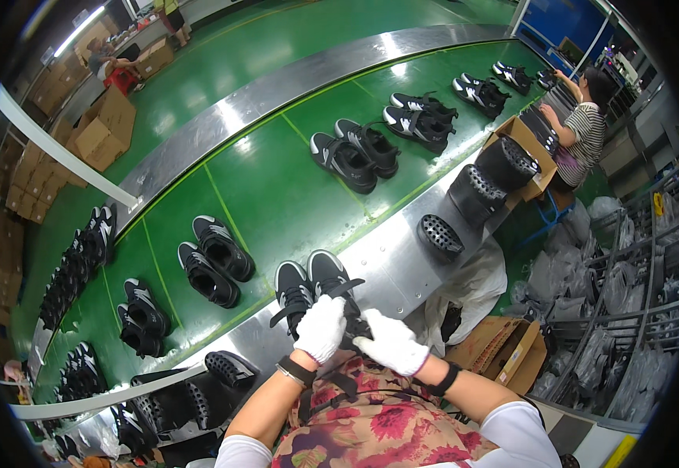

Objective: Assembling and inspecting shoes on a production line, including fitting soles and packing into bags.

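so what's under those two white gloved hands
A pair of black shoes with pale toes shows past the left hand and right hand. The hands cover much of the heel end, so what lies there can't be seen.

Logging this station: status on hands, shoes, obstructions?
Left hand, right hand: gloved, at black shoes. Pair side by side, toes forward. Gloves partly hide both.

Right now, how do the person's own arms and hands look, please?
The left hand and right hand wear plain white gloves. Each forearm has a dark wristband and is otherwise bare, up to white sleeves.
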### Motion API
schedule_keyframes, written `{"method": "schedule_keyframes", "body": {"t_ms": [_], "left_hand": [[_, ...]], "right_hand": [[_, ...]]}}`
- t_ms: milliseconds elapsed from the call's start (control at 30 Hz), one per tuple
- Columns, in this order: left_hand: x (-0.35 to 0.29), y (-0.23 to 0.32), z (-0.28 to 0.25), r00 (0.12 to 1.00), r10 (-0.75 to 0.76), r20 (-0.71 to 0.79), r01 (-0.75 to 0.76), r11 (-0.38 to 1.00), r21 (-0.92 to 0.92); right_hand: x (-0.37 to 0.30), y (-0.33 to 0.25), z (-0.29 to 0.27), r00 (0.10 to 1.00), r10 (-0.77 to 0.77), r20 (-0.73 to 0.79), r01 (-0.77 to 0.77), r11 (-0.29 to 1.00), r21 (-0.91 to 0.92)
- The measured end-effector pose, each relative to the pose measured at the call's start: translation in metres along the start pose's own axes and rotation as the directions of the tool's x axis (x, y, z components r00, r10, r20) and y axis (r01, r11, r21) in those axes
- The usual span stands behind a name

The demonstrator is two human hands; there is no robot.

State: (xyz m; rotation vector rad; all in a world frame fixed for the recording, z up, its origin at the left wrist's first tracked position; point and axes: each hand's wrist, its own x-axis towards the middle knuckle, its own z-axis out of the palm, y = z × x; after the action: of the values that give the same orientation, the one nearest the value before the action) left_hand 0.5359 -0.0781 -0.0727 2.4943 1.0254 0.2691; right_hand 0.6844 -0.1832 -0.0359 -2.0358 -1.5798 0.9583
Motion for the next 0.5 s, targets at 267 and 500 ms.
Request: {"method": "schedule_keyframes", "body": {"t_ms": [267, 500], "left_hand": [[0.003, -0.014, 0.002, 1.000, 0.007, -0.019, -0.008, 0.998, -0.061], [0.001, 0.005, -0.001, 0.986, 0.166, 0.003, -0.166, 0.984, -0.068]], "right_hand": [[0.032, 0.019, 0.063, 0.961, -0.168, -0.218, 0.124, 0.972, -0.201], [0.056, 0.047, 0.064, 0.964, 0.210, -0.161, -0.216, 0.976, -0.015]]}}
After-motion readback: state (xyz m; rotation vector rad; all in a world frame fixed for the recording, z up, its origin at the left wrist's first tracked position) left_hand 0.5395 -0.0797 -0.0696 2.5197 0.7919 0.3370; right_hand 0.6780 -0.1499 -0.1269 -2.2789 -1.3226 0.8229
